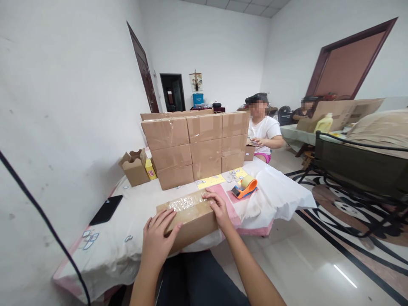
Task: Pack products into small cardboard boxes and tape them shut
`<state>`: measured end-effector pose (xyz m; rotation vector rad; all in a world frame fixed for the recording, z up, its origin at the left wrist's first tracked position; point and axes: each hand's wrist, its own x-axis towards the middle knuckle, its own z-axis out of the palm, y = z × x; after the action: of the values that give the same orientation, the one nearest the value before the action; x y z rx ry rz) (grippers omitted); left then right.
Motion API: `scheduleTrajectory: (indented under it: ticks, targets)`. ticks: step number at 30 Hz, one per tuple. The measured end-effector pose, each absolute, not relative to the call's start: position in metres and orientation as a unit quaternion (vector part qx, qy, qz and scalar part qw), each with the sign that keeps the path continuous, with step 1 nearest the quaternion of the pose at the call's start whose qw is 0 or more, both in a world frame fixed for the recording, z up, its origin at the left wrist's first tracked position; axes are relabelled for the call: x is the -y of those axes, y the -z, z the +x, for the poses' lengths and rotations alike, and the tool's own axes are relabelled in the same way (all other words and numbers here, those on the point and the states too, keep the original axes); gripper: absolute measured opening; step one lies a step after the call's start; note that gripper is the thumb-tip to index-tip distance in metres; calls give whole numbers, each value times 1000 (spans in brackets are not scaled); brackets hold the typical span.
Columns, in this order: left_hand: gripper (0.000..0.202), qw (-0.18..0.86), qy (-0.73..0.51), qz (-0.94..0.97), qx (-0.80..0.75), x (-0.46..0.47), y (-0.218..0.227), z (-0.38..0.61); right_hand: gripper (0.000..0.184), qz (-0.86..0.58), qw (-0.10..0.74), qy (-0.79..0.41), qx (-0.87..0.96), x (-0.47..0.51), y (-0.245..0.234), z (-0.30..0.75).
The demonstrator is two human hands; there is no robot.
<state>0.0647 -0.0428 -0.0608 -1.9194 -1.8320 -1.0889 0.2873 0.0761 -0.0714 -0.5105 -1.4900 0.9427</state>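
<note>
A closed cardboard box (194, 229) lies in front of me at the table's near edge, with a strip of shiny, wrinkled clear tape (188, 202) along its top. My left hand (161, 233) rests on the box's left part, fingers stretched over the top and thumb apart. At the right end, my right hand (219, 208) lies on the top edge, its fingertips touching the tape's end and its thumb set apart. An orange and blue tape dispenser (245, 188) with a roll in it stands to the right of the box, apart from both hands.
Stacked taped boxes (205, 148) form a wall across the table (134, 221). On the left are an open carton (134, 170), a yellow box (149, 169) and a black tablet-like slab (106, 210). A co-worker in a white shirt (266, 134) sits behind the stack; another person (304, 111) is farther right.
</note>
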Motion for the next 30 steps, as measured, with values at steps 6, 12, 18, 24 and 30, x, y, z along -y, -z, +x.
scheduleTrajectory:
  ticks: [6, 12, 18, 24, 30]
  targets:
    - [29, 140, 385, -666, 623, 44, 58, 67, 21, -222, 609, -407, 643, -74, 69, 287]
    - [33, 134, 370, -684, 615, 38, 63, 56, 19, -226, 609, -404, 643, -72, 68, 287]
    - [51, 113, 375, -733, 556, 22, 66, 36, 15, -222, 623, -402, 633, -78, 66, 282]
    - [43, 66, 277, -767, 574, -11, 46, 24, 11, -225, 647, -373, 626, -109, 64, 258]
    - [54, 72, 237, -763, 597, -21, 43, 20, 15, -223, 653, -336, 641, -122, 71, 247]
